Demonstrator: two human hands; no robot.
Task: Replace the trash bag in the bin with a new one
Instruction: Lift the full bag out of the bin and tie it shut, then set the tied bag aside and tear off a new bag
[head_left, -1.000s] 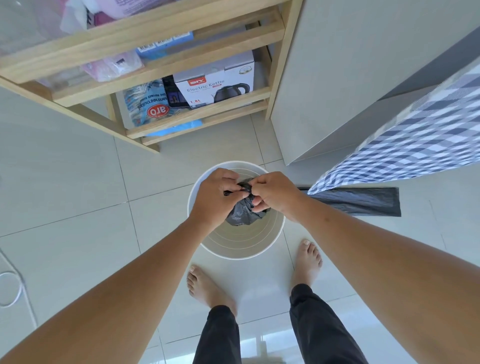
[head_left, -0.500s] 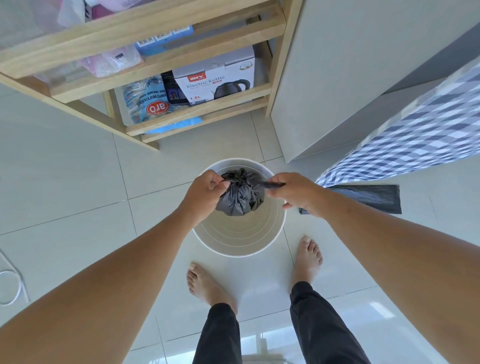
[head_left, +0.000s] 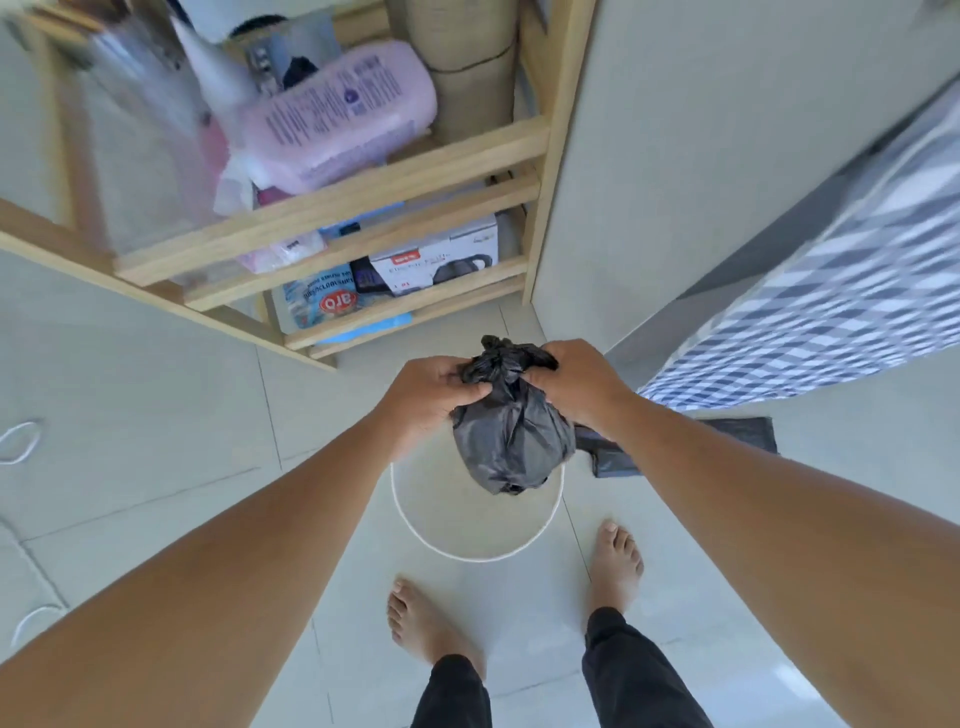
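The person stands barefoot over a white bin (head_left: 415, 512) on the pale tiled floor (head_left: 182, 415), and both arms reach out above it. Between the hands hangs a full black trash bag (head_left: 511, 441), knotted shut at the top, with its bulging body dangling above the far side of the bin's open mouth. The bag is clear of the bin and touches none of its rim.

The left hand (head_left: 431, 392) is closed on the bag's neck from the left, fingers curled around the gathered plastic just under the knot. The right hand (head_left: 582, 384) pinches the same neck from the right, its thumb and fingers pressed into the crumpled top. So the knot sits between the two hands and the heavy part of the bag hangs below them.

Just to the right of the bin, a flat folded black bag (head_left: 737, 431) lies on the floor, partly hidden behind the right forearm. Past it, further right of the bin, a blue-and-white checked cloth (head_left: 831, 301) hangs down. Beyond the bin stands a wooden shelf (head_left: 363, 192) that holds a pink bottle (head_left: 343, 119), a kettle box (head_left: 441, 260) and a blue packet (head_left: 322, 299). The person's two bare feet (head_left: 431, 623) are planted on the near side of the bin, in dark trousers.
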